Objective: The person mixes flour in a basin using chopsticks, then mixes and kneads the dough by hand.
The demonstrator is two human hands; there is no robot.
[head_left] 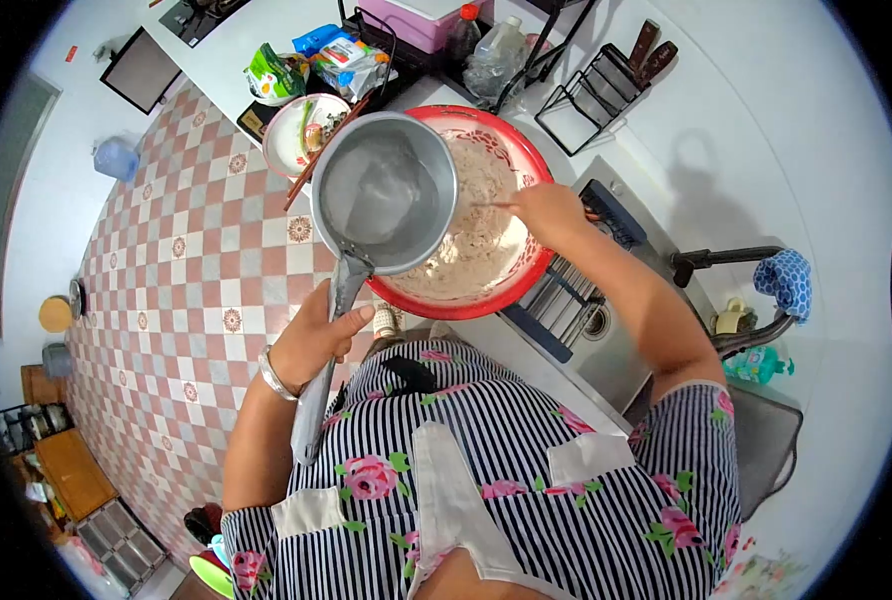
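Observation:
My left hand (pixel 311 335) is closed around the long grey handle of a metal dipper (pixel 386 185). The dipper is raised over the left part of a red-rimmed enamel basin (pixel 544 165), hiding some of it; a pale sheen shows inside, perhaps water. In the basin lies a wet, lumpy, beige flour mixture (pixel 466 270). Over the basin's right side, my right hand (pixel 549 215) grips thin reddish-brown chopsticks (pixel 496 205), their tips down in the mixture. Fingers of the right hand are partly hidden behind its back.
A plate (pixel 288 138) with food scraps and another pair of chopsticks stands left of the dipper. Behind are snack packets (pixel 351 60) and a bagged bottle (pixel 501 55). A knife rack (pixel 601 95) stands at the back right. A sink (pixel 606 345) with a dark-ended drying rack (pixel 566 295) lies right.

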